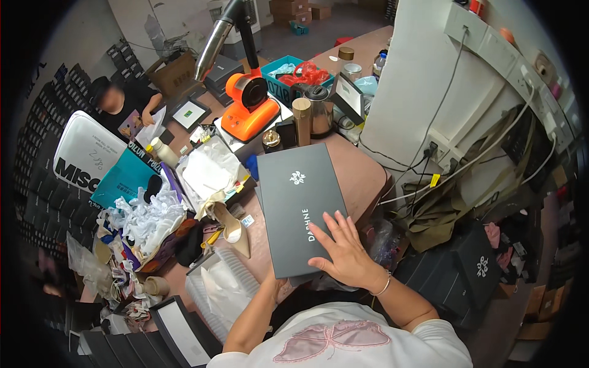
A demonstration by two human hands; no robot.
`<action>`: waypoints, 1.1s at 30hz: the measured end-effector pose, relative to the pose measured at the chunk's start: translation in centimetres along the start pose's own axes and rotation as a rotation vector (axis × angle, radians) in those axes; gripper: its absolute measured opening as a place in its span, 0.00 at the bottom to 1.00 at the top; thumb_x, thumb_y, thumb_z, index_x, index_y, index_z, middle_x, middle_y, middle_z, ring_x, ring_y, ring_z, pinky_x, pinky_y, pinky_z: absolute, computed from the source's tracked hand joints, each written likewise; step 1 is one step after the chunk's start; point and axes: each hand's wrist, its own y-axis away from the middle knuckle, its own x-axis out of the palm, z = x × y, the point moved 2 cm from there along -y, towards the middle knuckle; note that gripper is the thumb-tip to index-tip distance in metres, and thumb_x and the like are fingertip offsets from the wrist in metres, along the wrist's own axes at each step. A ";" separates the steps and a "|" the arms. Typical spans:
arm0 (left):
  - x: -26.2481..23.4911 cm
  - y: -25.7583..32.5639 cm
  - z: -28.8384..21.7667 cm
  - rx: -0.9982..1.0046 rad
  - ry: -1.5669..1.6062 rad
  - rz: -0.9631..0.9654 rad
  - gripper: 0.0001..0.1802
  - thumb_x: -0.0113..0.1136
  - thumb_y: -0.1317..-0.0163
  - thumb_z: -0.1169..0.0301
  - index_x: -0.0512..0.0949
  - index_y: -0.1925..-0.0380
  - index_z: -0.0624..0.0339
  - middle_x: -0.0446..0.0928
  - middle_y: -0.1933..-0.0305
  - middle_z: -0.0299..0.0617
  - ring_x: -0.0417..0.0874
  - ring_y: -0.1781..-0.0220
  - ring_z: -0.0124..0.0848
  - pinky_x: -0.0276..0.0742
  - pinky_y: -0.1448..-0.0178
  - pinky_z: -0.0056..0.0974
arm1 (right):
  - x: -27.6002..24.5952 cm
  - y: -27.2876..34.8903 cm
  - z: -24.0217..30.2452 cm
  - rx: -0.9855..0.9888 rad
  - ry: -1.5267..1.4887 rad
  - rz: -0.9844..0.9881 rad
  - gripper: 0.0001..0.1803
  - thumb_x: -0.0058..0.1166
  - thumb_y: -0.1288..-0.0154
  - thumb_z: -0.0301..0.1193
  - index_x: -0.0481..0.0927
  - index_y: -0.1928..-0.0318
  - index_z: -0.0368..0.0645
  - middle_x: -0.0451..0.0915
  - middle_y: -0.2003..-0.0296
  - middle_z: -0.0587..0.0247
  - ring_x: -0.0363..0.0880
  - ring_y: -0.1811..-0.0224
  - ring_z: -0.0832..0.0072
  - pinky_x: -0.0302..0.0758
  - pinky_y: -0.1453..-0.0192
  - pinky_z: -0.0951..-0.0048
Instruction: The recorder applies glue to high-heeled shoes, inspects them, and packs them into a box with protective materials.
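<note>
A dark grey shoe box (pixel 294 202) with white lettering and a white emblem lies in front of me at the table's near edge. Another grey edge shows beneath its left side, slightly out of line with the lid. Flat on the lid's lower right part rests my right hand (pixel 346 257), fingers stretched out and thumb apart. My left hand (pixel 277 287) reaches under the box's near left corner, and the box hides its fingers. Just left of the box stands a beige high-heeled shoe (pixel 234 232), near a yellow-handled tool (pixel 212 237).
An orange hot-air blower (pixel 245 113) stands beyond the box, near a glass kettle (pixel 320 113). To the left are a bin of crumpled white paper (pixel 144 221) and a carton of white sheets (pixel 211 168). Cables (pixel 423 168) hang at right. A person (pixel 123 107) works at far left.
</note>
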 end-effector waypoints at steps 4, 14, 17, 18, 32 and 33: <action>-2.3 -6.7 11.0 -0.159 0.339 0.034 0.52 0.37 0.43 0.28 0.44 0.28 0.52 0.41 0.24 0.50 0.42 0.24 0.49 0.41 0.28 0.62 | -1.5 -3.5 -4.4 0.093 0.284 0.023 0.40 0.52 0.41 0.57 0.64 0.34 0.48 0.55 0.35 0.37 0.46 0.30 0.38 0.40 0.29 0.40; 4.7 -15.6 9.6 -0.199 -0.091 0.054 0.46 0.55 0.36 0.51 0.40 0.28 0.55 0.71 0.59 0.43 0.69 0.72 0.26 0.70 0.70 0.33 | -7.3 -9.3 -18.8 0.242 0.410 -0.057 0.29 0.49 0.33 0.42 0.63 0.35 0.46 0.57 0.33 0.46 0.49 0.28 0.50 0.43 0.27 0.48; 1.2 -7.9 4.0 0.248 -0.327 -0.082 0.26 0.57 0.36 0.63 0.68 0.41 0.62 0.75 0.56 0.48 0.75 0.63 0.35 0.72 0.58 0.37 | -5.3 -8.7 -17.0 0.125 0.208 -0.230 0.21 0.47 0.31 0.32 0.69 0.40 0.39 0.68 0.39 0.46 0.58 0.31 0.53 0.51 0.29 0.56; -1.0 -4.4 3.0 0.507 -0.517 -0.187 0.23 0.59 0.38 0.63 0.72 0.45 0.63 0.75 0.49 0.53 0.78 0.51 0.43 0.73 0.47 0.41 | -3.8 -8.4 -12.1 0.017 0.113 -0.334 0.17 0.48 0.33 0.25 0.72 0.44 0.34 0.71 0.42 0.47 0.64 0.34 0.56 0.58 0.31 0.60; -16.4 28.8 10.0 0.251 -0.495 -0.963 0.47 0.69 0.47 0.60 0.53 0.33 0.65 0.58 0.34 0.55 0.64 0.35 0.50 0.68 0.38 0.47 | 25.6 -2.0 18.7 -0.394 -0.455 0.574 0.16 0.47 0.48 0.20 0.79 0.58 0.41 0.76 0.69 0.51 0.77 0.69 0.56 0.75 0.63 0.63; -15.6 28.8 9.3 0.360 -0.690 -0.961 0.50 0.70 0.48 0.59 0.50 0.33 0.67 0.55 0.33 0.56 0.62 0.34 0.53 0.66 0.36 0.49 | 25.2 -3.0 20.5 -0.354 -0.496 0.552 0.16 0.46 0.48 0.20 0.79 0.58 0.41 0.75 0.68 0.51 0.76 0.69 0.56 0.75 0.63 0.63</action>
